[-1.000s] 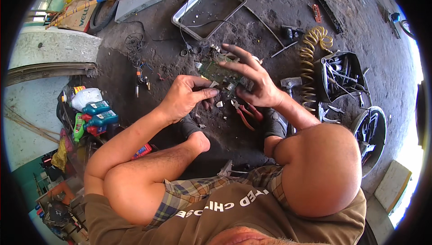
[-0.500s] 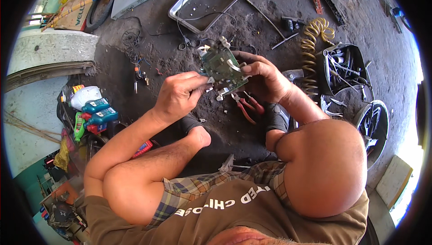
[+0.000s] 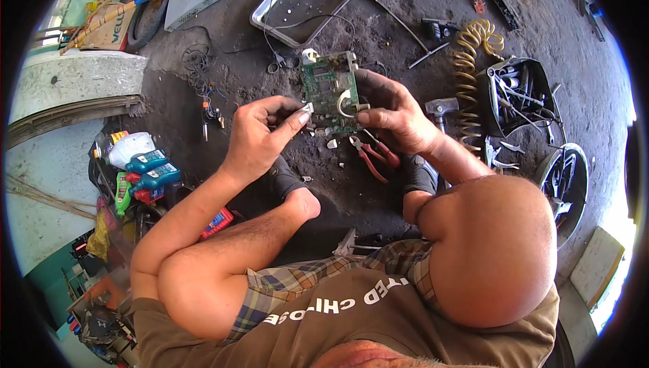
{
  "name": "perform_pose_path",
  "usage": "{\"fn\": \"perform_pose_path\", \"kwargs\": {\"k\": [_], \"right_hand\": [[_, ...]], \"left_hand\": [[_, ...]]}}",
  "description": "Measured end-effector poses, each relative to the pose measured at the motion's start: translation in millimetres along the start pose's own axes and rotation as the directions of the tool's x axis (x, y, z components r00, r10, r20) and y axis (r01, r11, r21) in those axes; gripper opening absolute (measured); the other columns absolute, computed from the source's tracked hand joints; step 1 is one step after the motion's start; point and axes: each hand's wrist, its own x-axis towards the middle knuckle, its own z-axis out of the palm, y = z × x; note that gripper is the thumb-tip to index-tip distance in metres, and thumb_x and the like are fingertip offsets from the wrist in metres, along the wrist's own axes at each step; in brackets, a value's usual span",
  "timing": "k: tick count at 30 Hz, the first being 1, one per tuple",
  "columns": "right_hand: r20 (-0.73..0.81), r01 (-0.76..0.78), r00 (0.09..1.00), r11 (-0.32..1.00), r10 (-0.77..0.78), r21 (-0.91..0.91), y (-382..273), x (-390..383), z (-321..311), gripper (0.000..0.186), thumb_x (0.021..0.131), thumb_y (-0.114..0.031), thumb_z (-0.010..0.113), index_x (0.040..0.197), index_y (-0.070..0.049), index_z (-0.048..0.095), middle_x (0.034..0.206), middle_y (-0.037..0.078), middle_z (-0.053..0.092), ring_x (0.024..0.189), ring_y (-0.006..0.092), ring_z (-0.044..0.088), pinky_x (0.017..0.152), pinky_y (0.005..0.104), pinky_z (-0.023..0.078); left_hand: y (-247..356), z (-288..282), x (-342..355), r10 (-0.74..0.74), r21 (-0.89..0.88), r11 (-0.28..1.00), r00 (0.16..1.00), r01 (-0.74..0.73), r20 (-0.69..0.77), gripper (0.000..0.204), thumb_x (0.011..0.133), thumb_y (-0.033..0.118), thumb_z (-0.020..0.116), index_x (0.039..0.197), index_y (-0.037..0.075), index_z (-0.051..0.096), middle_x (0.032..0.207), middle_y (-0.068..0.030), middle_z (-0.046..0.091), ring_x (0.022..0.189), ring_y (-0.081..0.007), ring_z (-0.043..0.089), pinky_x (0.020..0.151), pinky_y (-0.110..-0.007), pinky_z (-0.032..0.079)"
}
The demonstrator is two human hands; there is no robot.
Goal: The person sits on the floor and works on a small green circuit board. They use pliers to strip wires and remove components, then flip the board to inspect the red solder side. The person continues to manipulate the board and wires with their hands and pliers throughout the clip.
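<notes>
Head view: right hand [image 3: 400, 115] grips green circuit board [image 3: 323, 91], now turned squarer; left hand [image 3: 262, 130] pinches pale piece [image 3: 307, 108] beside it.

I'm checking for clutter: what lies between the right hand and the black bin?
The head view shows a hammer, then the yellow hose, between the right hand and the black bin.

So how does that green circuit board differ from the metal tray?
The circuit board is green and crowded with small parts, while the metal tray is silvery with a raised rim. The board is held in the right hand; the tray rests on the dark ground. The board is clearly smaller than the tray. Both are roughly rectangular.
</notes>
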Motion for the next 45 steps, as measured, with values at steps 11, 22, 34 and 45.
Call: {"fn": "perform_pose_path", "kwargs": {"k": [11,22,34,45], "right_hand": [[0.088,0.058,0.995,0.998,-0.055,-0.025,-5.4,0.6,6.9,0.091,0.088,-0.002,0.084,0.164,0.001,0.034,0.152,0.011,0.055,0.142,0.0219,0.053,0.121,0.0406,0.044],[0.094,-0.130,0.988,0.991,0.126,0.031,10.8,-5.7,-1.9,0.089,0.086,-0.013,0.085,0.160,0.000,0.038,0.147,0.014,0.059,0.139,0.0226,0.055,0.120,0.0402,0.044],[-0.121,-0.195,0.977,0.964,0.175,-0.179,18.6,8.5,11.3,0.030,0.099,-0.011,0.067,0.127,-0.002,0.068,0.112,0.005,0.073,0.103,0.0126,0.067,0.094,0.0327,0.055],[-0.095,0.093,0.985,0.909,-0.143,-0.407,39.8,14.0,16.8,0.024,0.092,-0.003,0.060,0.114,0.002,0.067,0.093,0.002,0.068,0.085,0.0103,0.059,0.077,0.0344,0.053]], "left_hand": [[0.4,-3.0,1.2,-0.226,-0.368,0.902,0.973,0.223,0.037,0.017,0.096,0.009,0.079,0.110,0.000,0.076,0.091,0.0007,0.073,0.066,0.0003,0.049,0.056,-0.018,0.033],[6.7,1.5,2.9,-0.062,-0.179,0.981,0.997,0.069,0.045,0.016,0.096,0.007,0.078,0.108,-0.002,0.078,0.087,0.0000,0.073,0.072,-0.0016,0.057,0.063,-0.020,0.042],[-11.5,19.2,7.9,-0.082,-0.091,0.991,0.988,0.095,0.132,0.011,0.093,0.005,0.077,0.090,-0.003,0.070,0.083,-0.0025,0.072,0.077,-0.0051,0.062,0.068,-0.027,0.052],[-7.2,28.4,6.3,0.180,0.250,0.953,0.984,-0.170,-0.016,0.018,0.082,0.002,0.080,0.078,-0.001,0.063,0.070,-0.0020,0.066,0.066,-0.0047,0.057,0.059,-0.030,0.049]]}}
